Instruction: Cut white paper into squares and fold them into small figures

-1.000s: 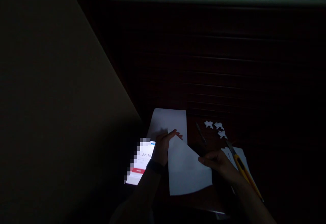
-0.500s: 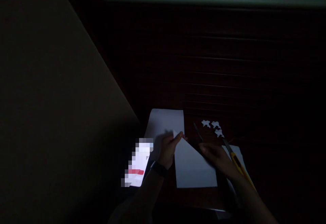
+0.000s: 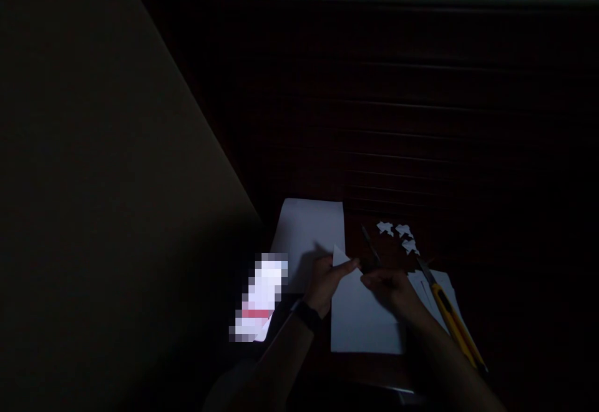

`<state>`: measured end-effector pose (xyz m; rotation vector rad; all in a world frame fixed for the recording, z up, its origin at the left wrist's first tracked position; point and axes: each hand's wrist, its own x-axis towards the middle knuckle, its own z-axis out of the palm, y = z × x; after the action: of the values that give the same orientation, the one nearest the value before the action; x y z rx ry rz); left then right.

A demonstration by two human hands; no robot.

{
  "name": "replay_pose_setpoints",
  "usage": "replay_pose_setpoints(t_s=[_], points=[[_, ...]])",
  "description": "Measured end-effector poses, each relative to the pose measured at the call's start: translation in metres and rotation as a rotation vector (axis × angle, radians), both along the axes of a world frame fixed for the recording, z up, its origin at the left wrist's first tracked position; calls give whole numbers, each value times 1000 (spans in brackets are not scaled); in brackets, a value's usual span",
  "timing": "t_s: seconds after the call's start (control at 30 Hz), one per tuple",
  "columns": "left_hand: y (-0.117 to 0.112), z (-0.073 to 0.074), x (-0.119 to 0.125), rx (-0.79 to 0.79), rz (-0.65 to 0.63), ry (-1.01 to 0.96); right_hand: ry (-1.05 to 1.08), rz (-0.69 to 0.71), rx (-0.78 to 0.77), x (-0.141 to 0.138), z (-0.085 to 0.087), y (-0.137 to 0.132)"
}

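Note:
In dim light a white sheet of paper (image 3: 362,321) lies on a dark table (image 3: 505,287), partly folded to a point at its top. My left hand (image 3: 330,281) pinches that top corner, with a dark band on the wrist. My right hand (image 3: 390,290) rests on the paper's upper right edge, fingers curled and pressing the fold. Both hands meet near the tip.
Another white sheet (image 3: 311,228) lies behind the hands. A lit phone (image 3: 259,299) glows at the left. Three small white paper cut-outs (image 3: 397,235) and a dark pen (image 3: 371,248) lie behind. A yellow utility knife (image 3: 452,318) rests on paper at the right. A pale wall (image 3: 93,181) fills the left.
The paper has been folded further and turned square to me. My right hand moved up to the tip beside my left hand, which now pinches the corner.

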<state>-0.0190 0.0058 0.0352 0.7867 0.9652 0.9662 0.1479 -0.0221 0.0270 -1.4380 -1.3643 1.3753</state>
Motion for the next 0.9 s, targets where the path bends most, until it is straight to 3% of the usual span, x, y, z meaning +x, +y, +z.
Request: replay_pose_setpoints(t_s=[0.37,0.57,0.67,0.73,0.9], points=[[19,19,-29,-29,160,111,78,182,-92,17,15,-17],[25,19,-39,-38,205,139,-27,382,-69,61,21,-17],[22,17,-33,-19,182,105,-129,174,10,74,25,-14],[17,16,-26,20,123,47,-149,22,72,64,28,-12],[5,10,-9,62,21,-39,-99,114,95,9,21,-7]])
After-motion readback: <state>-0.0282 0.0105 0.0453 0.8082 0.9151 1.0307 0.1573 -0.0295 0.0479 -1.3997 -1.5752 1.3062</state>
